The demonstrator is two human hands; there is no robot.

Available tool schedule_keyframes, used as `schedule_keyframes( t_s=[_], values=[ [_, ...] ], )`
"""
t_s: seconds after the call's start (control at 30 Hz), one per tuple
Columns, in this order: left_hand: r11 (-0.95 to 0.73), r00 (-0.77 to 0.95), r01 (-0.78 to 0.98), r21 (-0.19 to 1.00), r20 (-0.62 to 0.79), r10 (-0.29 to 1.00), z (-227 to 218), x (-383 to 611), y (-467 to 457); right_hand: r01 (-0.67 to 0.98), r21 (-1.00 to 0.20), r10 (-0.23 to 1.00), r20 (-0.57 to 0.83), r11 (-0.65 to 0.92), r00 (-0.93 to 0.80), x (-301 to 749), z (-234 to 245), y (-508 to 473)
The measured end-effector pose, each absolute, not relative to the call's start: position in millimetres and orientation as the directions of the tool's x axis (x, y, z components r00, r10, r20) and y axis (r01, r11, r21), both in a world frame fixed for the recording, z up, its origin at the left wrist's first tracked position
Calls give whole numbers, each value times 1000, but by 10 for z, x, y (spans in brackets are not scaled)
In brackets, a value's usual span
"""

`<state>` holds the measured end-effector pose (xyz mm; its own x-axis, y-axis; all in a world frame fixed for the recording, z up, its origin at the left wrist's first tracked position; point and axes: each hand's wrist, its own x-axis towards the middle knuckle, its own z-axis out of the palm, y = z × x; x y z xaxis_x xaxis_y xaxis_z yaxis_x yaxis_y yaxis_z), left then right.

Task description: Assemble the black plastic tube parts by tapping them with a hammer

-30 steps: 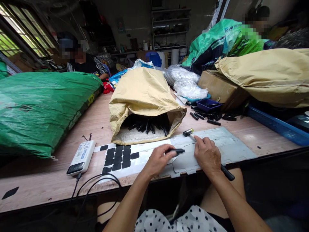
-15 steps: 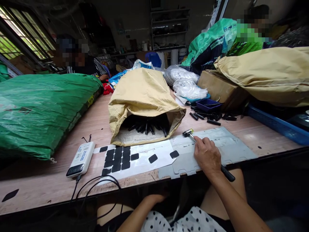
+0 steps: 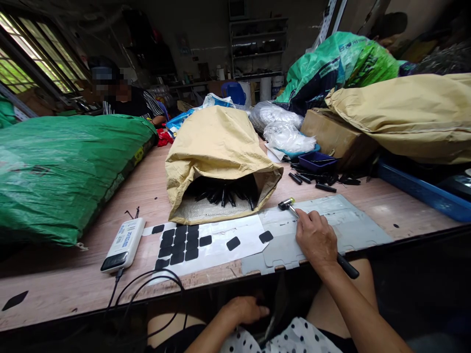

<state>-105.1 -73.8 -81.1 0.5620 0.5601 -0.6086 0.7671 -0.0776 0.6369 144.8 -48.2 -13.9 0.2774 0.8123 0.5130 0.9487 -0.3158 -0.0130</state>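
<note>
My right hand (image 3: 317, 240) is wrapped round a small hammer (image 3: 346, 267) with a black grip, a metal shaft and a head with one yellowish face. The hammer lies low over a grey plastic sheet (image 3: 353, 220) at the table's front edge. Below that edge, over my lap, is my left hand (image 3: 245, 310); its thumb points right and its other fingers are lost in shadow. On the white paper sheet (image 3: 217, 260) between the hands lie several black rounded squares (image 3: 233, 243), some in a block and a few apart.
Behind the paper, a tan sack (image 3: 217, 142) opens toward me with black pieces inside. A white power bank (image 3: 125, 245) with a cable is at left, beside a green sack (image 3: 66, 171). Black parts (image 3: 326, 188), a purple tray (image 3: 316, 161) and a carton (image 3: 334, 137) are at right.
My left hand has come further into view, moving up and right over my lap. My right hand and the hammer have hardly moved. The person at back right has shifted behind the green bag.
</note>
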Motion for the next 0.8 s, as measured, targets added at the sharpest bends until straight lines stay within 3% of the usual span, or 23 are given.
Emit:
schedule_keyframes(
  t_s=[0.13,0.23,0.27,0.33,0.4,0.47,0.6,0.8],
  values=[
    [-258,798,603,755,-563,217,-263,-934,-745,951,-11,810,520,-310,270,1450,-139,-480],
    [-163,902,428,889,-408,142,218,-819,-524,950,-12,812,516,-310,272,1452,-134,-479],
    [-131,914,387,913,-360,189,340,-777,-402,950,-13,811,517,-312,274,1452,-133,-478],
    [-140,861,359,923,-269,432,492,-686,-106,949,-17,808,520,-314,277,1451,-133,-476],
    [-197,644,441,875,-156,749,532,-585,221,949,-20,806,523,-314,278,1448,-134,-473],
    [-217,370,574,790,-14,929,500,-483,523,949,-23,805,523,-315,280,1443,-134,-471],
    [-157,103,784,600,124,987,391,-333,895,946,-37,807,511,-323,295,1432,-123,-470],
    [-116,116,864,491,32,993,328,-430,952,945,-47,811,501,-323,302,1425,-109,-473]
  ],
)
